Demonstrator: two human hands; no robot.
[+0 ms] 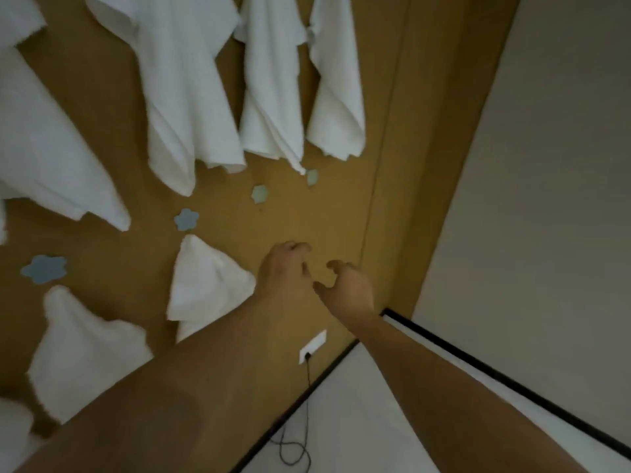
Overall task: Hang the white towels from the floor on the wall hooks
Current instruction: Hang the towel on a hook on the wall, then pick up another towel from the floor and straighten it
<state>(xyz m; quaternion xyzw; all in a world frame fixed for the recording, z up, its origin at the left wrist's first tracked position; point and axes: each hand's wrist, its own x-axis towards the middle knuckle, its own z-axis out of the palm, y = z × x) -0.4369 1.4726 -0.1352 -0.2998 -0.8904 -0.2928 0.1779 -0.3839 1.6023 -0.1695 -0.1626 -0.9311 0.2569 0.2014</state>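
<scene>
White cloth towels (191,97) mostly hang on the brown wall (341,206) already, though a few blue flower-shaped hooks (186,220) look free. My left hand (285,271) and right hand (348,288) are empty, fingers spread apart; can't see the floor.

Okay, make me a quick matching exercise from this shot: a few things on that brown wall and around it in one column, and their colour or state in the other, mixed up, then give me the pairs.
Column one:
1. flower-shaped hook
2. wall socket
3. left hand
4. towel beside the left hand

Column two:
A. white, draped on the wall
B. bare, fingers curled, holding nothing
C. blue, with nothing hanging on it
D. white, with a black cable plugged in

Pairs: 1-C, 2-D, 3-B, 4-A
</scene>
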